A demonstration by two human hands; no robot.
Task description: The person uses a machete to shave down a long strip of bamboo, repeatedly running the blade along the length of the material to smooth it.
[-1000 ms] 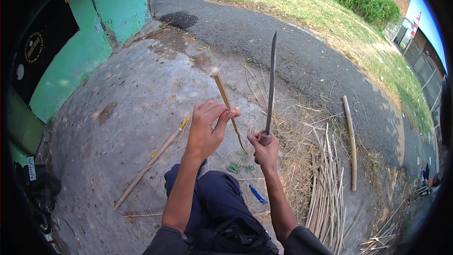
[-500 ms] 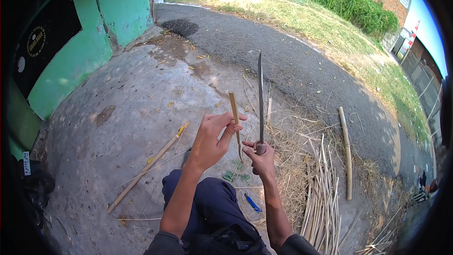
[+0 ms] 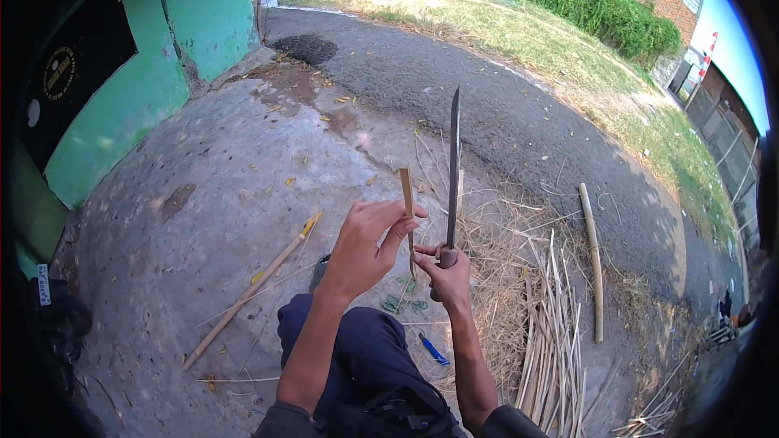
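Observation:
My left hand point(image 3: 365, 247) pinches a short flat bamboo strip point(image 3: 406, 195), held nearly upright in front of me. Close beside it, my right hand point(image 3: 445, 274) grips the handle of a long dark knife point(image 3: 453, 164) whose blade points straight up. The strip stands just left of the blade, a small gap apart. Both hands hover above my knees in dark trousers, over a concrete slab.
A long bamboo stick point(image 3: 251, 290) lies on the concrete at my left. A pile of split bamboo strips point(image 3: 552, 341) and dry shavings lie at my right, with a thicker bamboo pole point(image 3: 592, 259) beyond. A green wall point(image 3: 122, 105) stands left; an asphalt road point(image 3: 519, 113) runs ahead.
The bamboo strip has swung from a leftward tilt to nearly upright and come closer to the knife blade. The knife stays upright in my right hand.

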